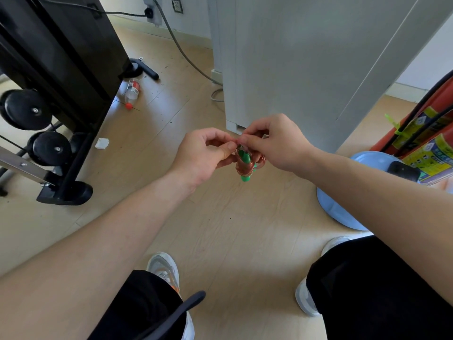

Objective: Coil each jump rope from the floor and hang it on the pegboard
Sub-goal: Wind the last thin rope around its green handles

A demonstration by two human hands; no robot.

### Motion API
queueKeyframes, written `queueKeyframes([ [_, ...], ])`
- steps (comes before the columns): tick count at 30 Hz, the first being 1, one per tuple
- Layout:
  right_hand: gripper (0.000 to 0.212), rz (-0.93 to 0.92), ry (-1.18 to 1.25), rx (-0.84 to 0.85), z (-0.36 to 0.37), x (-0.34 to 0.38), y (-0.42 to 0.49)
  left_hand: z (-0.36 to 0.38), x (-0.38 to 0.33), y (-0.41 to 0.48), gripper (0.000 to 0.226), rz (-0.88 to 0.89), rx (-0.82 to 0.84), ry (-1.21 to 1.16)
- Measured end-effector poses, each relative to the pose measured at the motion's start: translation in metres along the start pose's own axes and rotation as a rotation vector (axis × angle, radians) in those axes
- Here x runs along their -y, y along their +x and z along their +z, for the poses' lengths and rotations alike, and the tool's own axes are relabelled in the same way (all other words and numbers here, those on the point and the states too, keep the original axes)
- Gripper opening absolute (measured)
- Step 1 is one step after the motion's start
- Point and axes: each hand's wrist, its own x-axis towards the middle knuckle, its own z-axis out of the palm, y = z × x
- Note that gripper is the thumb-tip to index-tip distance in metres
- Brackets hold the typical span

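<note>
Pale wood-look floor (220, 217) fills the middle of the frame, and we hold one jump rope (244, 165) above it, dead centre, between our two hands. It is one tight bundle: thin copper-coloured cord wound many times round green handles. One rounded green end pokes out below, more green shows at the top, and a small green bit shows on the bundle's right side.

Our left hand (203, 153) pinches a strand at the top of the bundle between thumb and forefinger, with its lower fingers curled against the coil. Our right hand (277, 143) meets it there, its fingertips pinched on the same strand and nearly touching the left thumb.

Around it we count:
- one white cabinet (306, 69) at upper right
- one black machine (61, 57) at upper left, with two black wheels (24, 109)
- one plastic bottle (132, 90) lying on its side beside the machine
- two red extinguishers (421, 133) at the right edge
- one light blue basin (343, 214) below them
- two grey shoes (163, 266) at the bottom
</note>
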Motion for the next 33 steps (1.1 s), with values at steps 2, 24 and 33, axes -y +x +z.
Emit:
queueKeyframes([
  [2, 0.013, 0.020, 0.014, -0.001, -0.002, -0.001, 0.000, 0.000, 0.001, -0.001, 0.013, 0.014, 0.023, 0.012],
  [24, 0.016, 0.131, 0.249, 0.177, -0.006, 0.010, -0.008, -0.007, 0.001, 0.010, 0.017, -0.099, -0.018, -0.018],
  [33, 0.035, -0.016, -0.194, 0.032, 0.015, 0.014, -0.006, -0.002, 0.005, 0.010, 0.009, -0.112, -0.094, 0.007],
])
